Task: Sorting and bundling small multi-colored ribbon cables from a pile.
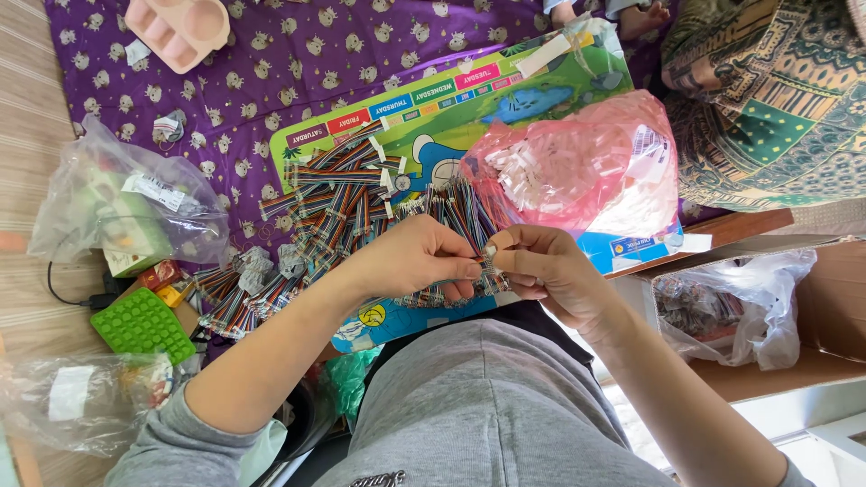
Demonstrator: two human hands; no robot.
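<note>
My left hand [410,257] and my right hand [546,266] meet over my lap, both pinching a short multicoloured ribbon cable [485,260] at its white connector end. Just beyond the fingers lies a loose heap of the same ribbon cables [338,203], spread over a green and blue picture board [469,108]. More cable bundles [236,293] lie to the left on the purple patterned cloth [298,54]. A pink plastic bag [586,167] full of small white connectors sits right behind my right hand.
A clear bag with boxes [126,203] and a green bumpy toy [142,325] lie at left. A pink moulded tray [180,27] is at the top. An open cardboard box [812,298] with a clear bag [731,307] stands at right. Another person's patterned clothing [776,99] is at top right.
</note>
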